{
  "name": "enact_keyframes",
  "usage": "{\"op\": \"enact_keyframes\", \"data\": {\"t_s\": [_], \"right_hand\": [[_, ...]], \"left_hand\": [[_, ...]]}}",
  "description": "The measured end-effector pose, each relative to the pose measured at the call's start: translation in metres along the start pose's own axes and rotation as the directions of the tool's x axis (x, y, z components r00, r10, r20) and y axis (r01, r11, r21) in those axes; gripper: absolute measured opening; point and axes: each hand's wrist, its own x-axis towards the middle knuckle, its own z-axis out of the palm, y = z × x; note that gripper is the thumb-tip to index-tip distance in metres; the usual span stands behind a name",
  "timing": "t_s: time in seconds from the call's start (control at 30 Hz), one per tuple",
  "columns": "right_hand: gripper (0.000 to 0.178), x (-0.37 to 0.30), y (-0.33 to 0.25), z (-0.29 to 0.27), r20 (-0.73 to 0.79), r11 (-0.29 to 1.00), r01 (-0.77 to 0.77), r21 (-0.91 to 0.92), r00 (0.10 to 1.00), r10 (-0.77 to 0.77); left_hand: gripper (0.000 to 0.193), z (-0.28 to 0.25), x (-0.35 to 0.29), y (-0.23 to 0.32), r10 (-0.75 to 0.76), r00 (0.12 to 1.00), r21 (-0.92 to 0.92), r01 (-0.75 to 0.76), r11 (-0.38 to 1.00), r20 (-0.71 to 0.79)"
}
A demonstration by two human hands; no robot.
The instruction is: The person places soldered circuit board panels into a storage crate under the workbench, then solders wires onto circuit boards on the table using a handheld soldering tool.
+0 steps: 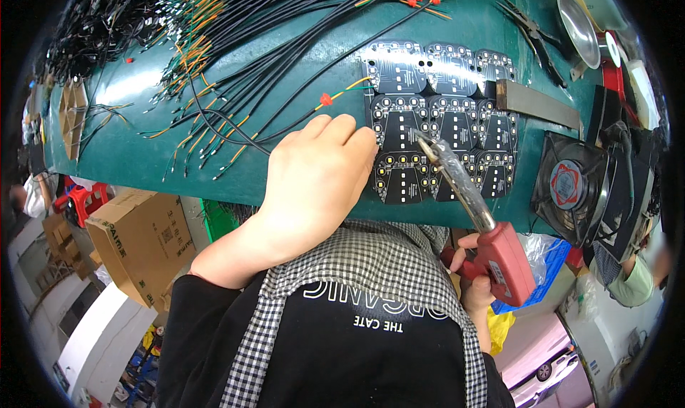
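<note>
My left hand (317, 176) rests loosely curled on the board panel (442, 119), my right hand (477, 279) grips the soldering gun (474, 219) — tip touching a middle board, many wires (235, 73) waiting.

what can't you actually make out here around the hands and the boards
All in the head view:
- Left hand: fingertips curl out of sight, so whether they pinch the wire is unclear.
- Soldering gun: where its tip meets the black circuit board panel is too small to see.
- Right hand: mostly hidden behind the red gun body.
- Metal bar: covers part of the panel's right side.
- Cable bundle: cut off by the top edge.
</note>
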Motion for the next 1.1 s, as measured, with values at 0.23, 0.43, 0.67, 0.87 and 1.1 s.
{"op": "enact_keyframes", "data": {"t_s": [0.23,0.43,0.67,0.87,1.1], "right_hand": [[0.091,0.002,0.001,-0.002,-0.048,0.997,0.043,0.068,0.998,-0.04],[0.091,0.003,0.007,-0.01,-0.044,0.992,0.084,0.094,0.996,-0.081],[0.09,0.004,0.007,-0.018,-0.133,0.983,0.12,0.136,0.986,-0.102],[0.09,0.005,0.004,-0.017,-0.218,0.98,0.176,0.092,0.964,-0.153],[0.086,-0.002,0.008,-0.016,-0.229,0.955,0.248,0.162,0.951,-0.209]], "left_hand": [[0.017,-0.016,0.003,0.002,0.072,0.997,0.052,-0.072,0.996,-0.006],[0.016,-0.022,0.017,0.006,0.105,0.994,0.211,-0.11,0.971,0.034],[0.012,-0.038,0.058,-0.014,0.174,0.982,-0.15,-0.183,0.972,-0.073],[0.018,0.012,0.171,-0.034,0.267,0.964,0.079,-0.267,0.96,0.013],[0.013,0.029,0.184,-0.039,0.249,0.969,0.21,-0.241,0.948,-0.012]]}}
